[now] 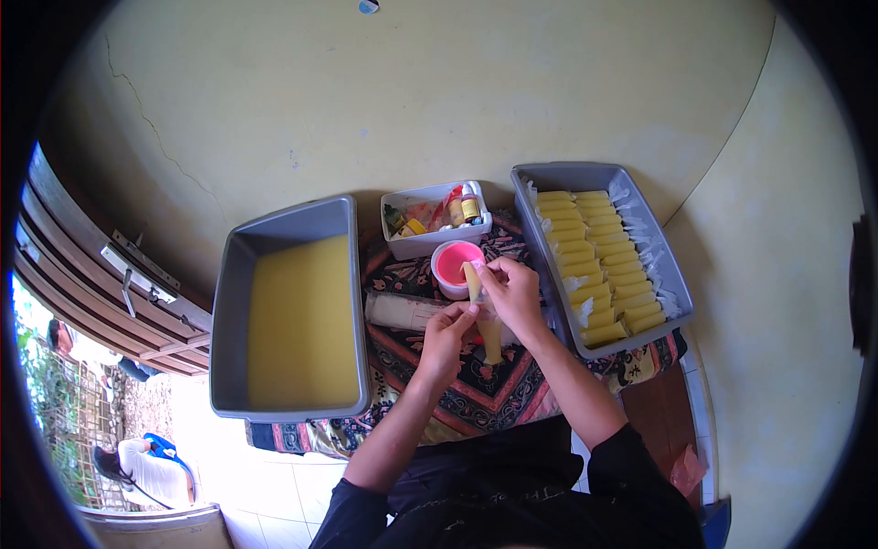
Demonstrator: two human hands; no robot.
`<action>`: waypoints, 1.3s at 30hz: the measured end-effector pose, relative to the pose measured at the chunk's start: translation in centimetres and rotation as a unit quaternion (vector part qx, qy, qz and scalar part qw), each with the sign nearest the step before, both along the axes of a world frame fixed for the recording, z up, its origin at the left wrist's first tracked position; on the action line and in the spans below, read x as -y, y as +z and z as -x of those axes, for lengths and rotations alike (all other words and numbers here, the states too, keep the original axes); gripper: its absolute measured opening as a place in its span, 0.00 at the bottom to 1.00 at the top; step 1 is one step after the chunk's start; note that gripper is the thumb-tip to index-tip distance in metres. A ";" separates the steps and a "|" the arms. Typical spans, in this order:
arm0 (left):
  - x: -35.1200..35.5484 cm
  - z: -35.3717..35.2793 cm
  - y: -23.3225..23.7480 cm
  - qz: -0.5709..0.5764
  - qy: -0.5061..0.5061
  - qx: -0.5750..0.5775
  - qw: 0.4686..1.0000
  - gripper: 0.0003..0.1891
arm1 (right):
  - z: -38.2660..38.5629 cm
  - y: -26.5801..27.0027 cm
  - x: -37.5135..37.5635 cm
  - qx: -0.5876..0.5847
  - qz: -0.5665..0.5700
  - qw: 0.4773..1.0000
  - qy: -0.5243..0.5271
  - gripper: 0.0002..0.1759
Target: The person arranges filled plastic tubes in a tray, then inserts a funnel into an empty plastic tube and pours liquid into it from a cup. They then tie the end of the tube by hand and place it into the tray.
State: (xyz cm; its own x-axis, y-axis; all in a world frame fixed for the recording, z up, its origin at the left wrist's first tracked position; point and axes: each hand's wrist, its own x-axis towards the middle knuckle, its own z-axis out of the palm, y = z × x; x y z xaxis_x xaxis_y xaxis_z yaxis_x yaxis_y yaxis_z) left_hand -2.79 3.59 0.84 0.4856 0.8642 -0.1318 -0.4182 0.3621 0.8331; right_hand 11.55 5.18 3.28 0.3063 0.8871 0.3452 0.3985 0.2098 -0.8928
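Note:
Between my hands is a slim clear plastic bag of yellow liquid, its filled lower end hanging down over the patterned cloth. My left hand is closed in a pinch on it, thumb and fingers near the bag's middle. Higher up and to the right, my right hand pinches the upper part, where a narrow yellowish piece shows; I cannot make out its exact form. Just behind the fingers stands a white tub with a pink inside. A pale, worn block-like object lies left of the tub.
A large grey bin of yellow liquid stands at left. At right, another grey bin holds rows of filled yellow bags. A white box with small bottles sits against the wall. The patterned cloth covers the table. Outside at left is a person.

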 end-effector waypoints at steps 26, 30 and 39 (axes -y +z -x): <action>-3.4 -3.4 8.5 -0.186 0.040 0.141 0.971 0.11 | -3.7 12.4 4.2 -0.058 -0.133 0.973 0.179 0.07; -4.0 -4.5 10.6 -0.195 -0.113 0.167 0.960 0.14 | -5.2 14.8 4.2 -0.102 -0.113 0.965 0.215 0.05; -4.1 -6.5 12.7 -0.223 -0.260 0.206 0.916 0.21 | -7.2 17.4 5.2 -0.130 -0.103 0.958 0.235 0.06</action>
State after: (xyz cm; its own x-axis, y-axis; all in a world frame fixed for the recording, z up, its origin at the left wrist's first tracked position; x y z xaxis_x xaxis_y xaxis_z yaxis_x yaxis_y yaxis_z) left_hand 3.70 7.65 13.57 0.7767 0.4242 0.4656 -0.5979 0.2639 0.7569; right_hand 18.75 -0.03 20.64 -0.0106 0.8695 0.4937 -0.0132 0.4936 -0.8696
